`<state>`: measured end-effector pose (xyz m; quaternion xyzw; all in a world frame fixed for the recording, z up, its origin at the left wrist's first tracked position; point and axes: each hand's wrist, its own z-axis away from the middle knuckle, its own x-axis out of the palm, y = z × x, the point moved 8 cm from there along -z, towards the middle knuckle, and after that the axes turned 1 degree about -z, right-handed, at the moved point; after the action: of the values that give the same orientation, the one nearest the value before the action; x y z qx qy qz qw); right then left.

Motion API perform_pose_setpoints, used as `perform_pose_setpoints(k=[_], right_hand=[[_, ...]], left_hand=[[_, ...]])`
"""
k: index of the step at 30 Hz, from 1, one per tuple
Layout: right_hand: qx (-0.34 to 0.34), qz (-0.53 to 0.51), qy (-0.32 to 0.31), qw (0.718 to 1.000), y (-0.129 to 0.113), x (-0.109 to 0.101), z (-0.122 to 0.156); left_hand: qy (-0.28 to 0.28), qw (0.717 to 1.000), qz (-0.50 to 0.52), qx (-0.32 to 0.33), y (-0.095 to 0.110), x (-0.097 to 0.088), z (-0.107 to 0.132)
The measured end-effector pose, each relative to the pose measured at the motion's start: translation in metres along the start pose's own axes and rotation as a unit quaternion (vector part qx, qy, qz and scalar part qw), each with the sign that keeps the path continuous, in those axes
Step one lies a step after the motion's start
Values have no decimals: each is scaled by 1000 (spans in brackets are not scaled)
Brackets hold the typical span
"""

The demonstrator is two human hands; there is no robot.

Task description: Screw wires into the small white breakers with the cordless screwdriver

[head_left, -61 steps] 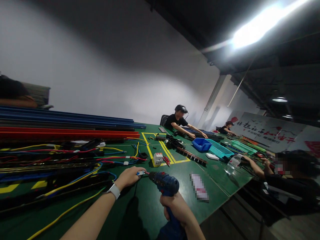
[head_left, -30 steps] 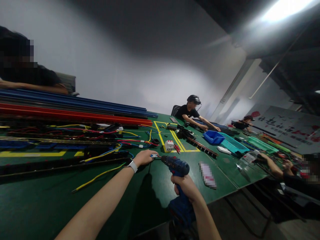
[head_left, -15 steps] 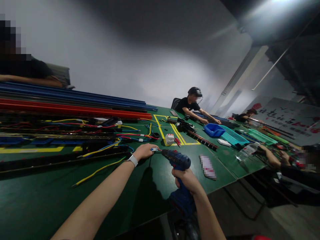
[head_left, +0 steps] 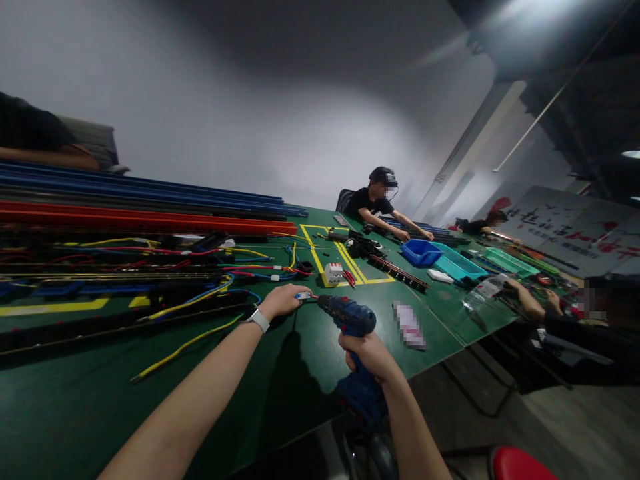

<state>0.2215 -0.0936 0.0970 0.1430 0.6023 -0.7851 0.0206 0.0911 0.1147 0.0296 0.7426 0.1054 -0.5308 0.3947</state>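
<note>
My right hand (head_left: 370, 355) is wrapped round the grip of a blue cordless drill (head_left: 351, 317), whose bit points left at a small blue-and-white part (head_left: 303, 295). My left hand (head_left: 283, 299), with a white band at the wrist, is closed on that small part and holds it against the green table (head_left: 300, 373). The drill's tip meets the part right beside my left fingers.
Red and blue rails (head_left: 150, 207), black strips and loose coloured wires (head_left: 190, 293) fill the table's left. A white breaker block (head_left: 333, 273) sits in a yellow-taped square. Blue and teal bins (head_left: 440, 257) stand further off. A person (head_left: 377, 200) works across the table; others work at right.
My hands and the drill stay together in the same pose. The view has swung a little, so things sit slightly higher and further left in the frame.
</note>
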Motion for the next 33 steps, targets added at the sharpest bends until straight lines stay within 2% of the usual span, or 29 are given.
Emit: perform_pose_setpoints(k=[14, 23, 28, 33], right_hand=[[9, 0, -36, 999, 1, 0, -4], [41, -4, -31, 999, 4, 1, -4], [-3, -11, -2, 1000, -1, -1, -1], [14, -1, -23, 1000, 6, 0, -4]], left_hand=[[5, 1000, 15, -3, 0, -2, 2], [1, 1000, -3, -3, -1, 0, 0], [-3, 1000, -9, -9, -2, 2, 1], [-4, 1000, -2, -4, 0, 0, 1]])
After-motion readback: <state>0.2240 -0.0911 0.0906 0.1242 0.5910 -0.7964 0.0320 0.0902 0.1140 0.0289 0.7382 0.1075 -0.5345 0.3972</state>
